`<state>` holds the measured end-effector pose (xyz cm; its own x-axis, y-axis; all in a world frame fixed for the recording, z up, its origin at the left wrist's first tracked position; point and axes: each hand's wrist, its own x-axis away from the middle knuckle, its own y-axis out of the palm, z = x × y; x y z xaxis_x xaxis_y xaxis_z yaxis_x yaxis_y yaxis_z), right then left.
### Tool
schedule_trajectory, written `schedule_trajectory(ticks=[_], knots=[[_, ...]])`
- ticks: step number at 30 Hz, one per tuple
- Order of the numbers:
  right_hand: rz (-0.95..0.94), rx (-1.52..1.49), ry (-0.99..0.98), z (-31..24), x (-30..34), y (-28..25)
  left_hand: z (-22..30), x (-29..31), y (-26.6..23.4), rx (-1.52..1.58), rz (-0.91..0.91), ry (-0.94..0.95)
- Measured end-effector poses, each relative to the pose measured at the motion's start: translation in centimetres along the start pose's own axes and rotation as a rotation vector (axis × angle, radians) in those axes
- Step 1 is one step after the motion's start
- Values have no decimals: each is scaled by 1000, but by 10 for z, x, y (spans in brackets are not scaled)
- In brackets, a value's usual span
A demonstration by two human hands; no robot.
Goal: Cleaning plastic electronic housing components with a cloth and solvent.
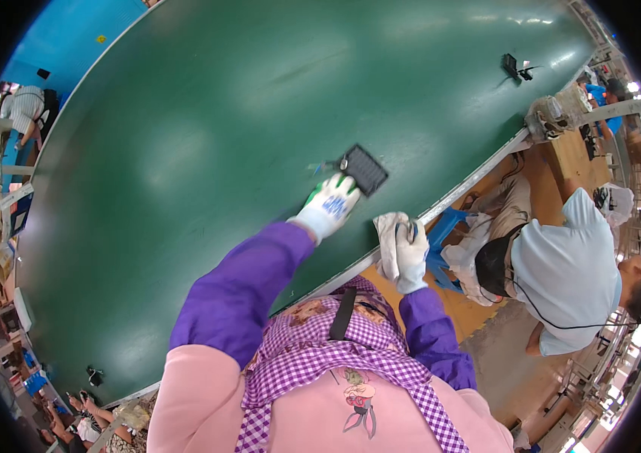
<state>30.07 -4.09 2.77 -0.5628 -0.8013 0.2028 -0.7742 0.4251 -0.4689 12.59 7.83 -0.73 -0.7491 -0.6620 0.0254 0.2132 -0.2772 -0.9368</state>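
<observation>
On the curved-edged green tabletop (147, 189), the white-gloved left hand (329, 204) meets a black rectangular device (366, 169); the white-gloved right hand (412, 257) holds off-white cloth (387, 241) at the tabletop's near edge.

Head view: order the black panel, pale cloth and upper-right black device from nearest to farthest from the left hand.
1. Black panel, right at the left hand.
2. Pale cloth, rightward, at the right hand.
3. Black device, upper right on the green table.

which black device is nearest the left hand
The black rectangular device beside the white-gloved left hand; the upper-right black device and lower-left dark one lie farther.
</observation>
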Motion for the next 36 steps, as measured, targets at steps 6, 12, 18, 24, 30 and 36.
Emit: schedule_trajectory(ticks=[6,12,18,24,30,36], knots=[[-413,444,-171,-71,-28,57,6,109,1,20,-10,3],[-469,741,-422,-18,-19,108,15,184,24,100,135,-83],[-534,770,-420,-17,-17,121,6,205,20,37,102,-76],[-276,269,-72,-11,-24,102,37,169,-78,237,-315,-65],[-265,292,-42,-5,-29,91,-6,180,-92,1548,180,-968],[-295,425,-87,-7,-19,99,-36,205,-60,1166,280,-1040]])
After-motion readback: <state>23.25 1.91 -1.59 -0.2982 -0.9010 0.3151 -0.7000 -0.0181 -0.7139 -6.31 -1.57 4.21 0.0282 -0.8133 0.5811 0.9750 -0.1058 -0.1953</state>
